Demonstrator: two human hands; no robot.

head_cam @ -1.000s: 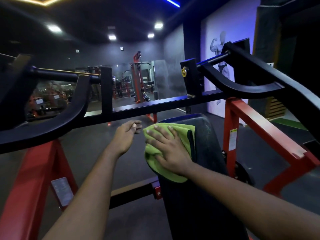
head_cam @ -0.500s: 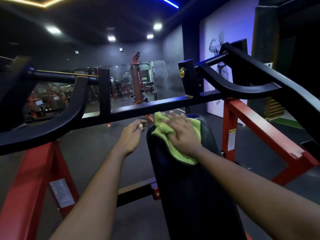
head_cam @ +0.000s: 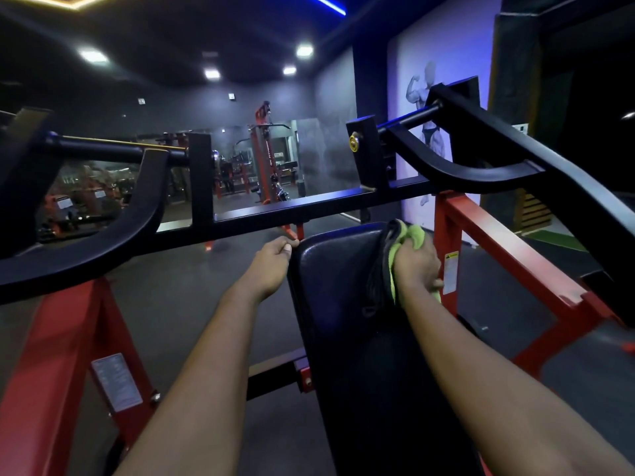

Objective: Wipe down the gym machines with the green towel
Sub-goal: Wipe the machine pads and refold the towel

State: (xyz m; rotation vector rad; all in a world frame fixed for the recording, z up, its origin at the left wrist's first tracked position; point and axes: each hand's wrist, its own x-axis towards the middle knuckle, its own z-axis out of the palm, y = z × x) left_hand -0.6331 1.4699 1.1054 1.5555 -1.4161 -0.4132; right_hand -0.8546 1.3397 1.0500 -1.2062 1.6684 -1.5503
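Up near the top of the black pad (head_cam: 340,269), the right hand (head_cam: 417,266) presses the green towel (head_cam: 414,235) over the pad's right edge. Its fingers curl round the bunched cloth, and their tips are hidden behind the pad. Part of the towel is covered by the hand. The left hand (head_cam: 271,262) sits at the pad's upper left corner, just under the black crossbar (head_cam: 309,204), with its fingers curled together. Whether they pinch the corner or only touch it cannot be told.

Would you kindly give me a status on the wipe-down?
Right hand grips green towel over right edge of black pad. Left hand holds its left corner. Nothing blocking.
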